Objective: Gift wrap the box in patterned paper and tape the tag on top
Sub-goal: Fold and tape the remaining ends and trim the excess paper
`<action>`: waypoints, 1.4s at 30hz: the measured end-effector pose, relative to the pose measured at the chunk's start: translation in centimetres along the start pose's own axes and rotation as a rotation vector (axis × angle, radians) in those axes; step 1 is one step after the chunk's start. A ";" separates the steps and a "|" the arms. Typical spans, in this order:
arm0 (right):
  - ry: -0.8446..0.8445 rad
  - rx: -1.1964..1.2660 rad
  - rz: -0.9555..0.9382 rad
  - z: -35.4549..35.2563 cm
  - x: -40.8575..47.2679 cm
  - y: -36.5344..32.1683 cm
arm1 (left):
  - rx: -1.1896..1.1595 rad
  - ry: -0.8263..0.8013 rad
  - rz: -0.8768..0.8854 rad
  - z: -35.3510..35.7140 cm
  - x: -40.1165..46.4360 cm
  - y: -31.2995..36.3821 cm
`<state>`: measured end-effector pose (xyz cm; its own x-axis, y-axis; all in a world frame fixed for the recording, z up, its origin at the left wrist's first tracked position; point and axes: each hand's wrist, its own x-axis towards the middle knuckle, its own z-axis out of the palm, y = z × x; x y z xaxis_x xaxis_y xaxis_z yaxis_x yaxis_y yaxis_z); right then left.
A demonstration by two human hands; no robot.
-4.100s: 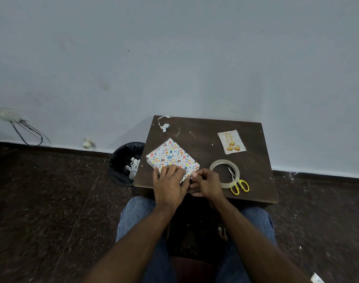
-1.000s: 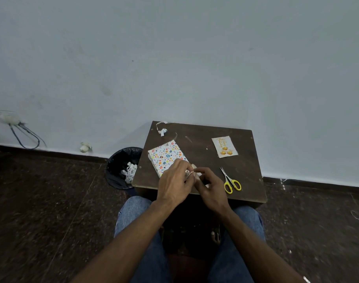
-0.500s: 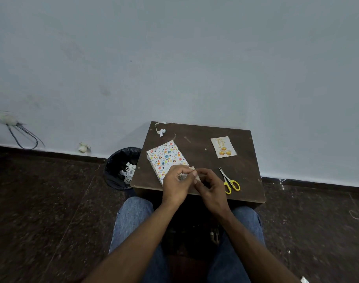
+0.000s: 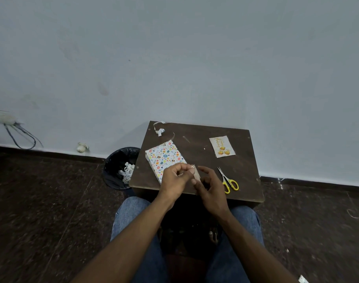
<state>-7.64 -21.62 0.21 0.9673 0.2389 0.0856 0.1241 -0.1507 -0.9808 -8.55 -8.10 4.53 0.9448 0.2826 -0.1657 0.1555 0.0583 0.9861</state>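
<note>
The box (image 4: 164, 157), wrapped in white paper with coloured egg prints, lies flat on the left half of the small dark table (image 4: 243, 193). My left hand (image 4: 175, 180) hovers over its near corner and pinches the end of the clear tape at the fingertips. My right hand (image 4: 210, 185) is right beside it with fingers curled round the tape roll (image 4: 196, 174), which shows edge-on between the two hands. The gift tag (image 4: 222, 146), cream with orange shapes, lies loose at the table's far right.
Yellow-handled scissors (image 4: 228, 181) lie on the table right of my right hand. Paper scraps (image 4: 159, 129) sit at the far left corner. A black bin (image 4: 118, 167) with paper offcuts stands on the floor left of the table. The wall is close behind.
The tape roll has left the table beside the scissors and is now between my hands. My hands have come off the box's near edge and work the tape just above it.
</note>
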 end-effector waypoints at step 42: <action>-0.337 0.017 0.631 -9.0 2.0 -2.1 | 0.252 -0.229 0.046 -1.0 -0.1 0.6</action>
<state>-4.00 -29.43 4.03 0.7316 0.3951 -0.5555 -0.4430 -0.3438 -0.8280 -8.80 -7.10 5.16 0.9883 0.0550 -0.1420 0.1501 -0.1958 0.9691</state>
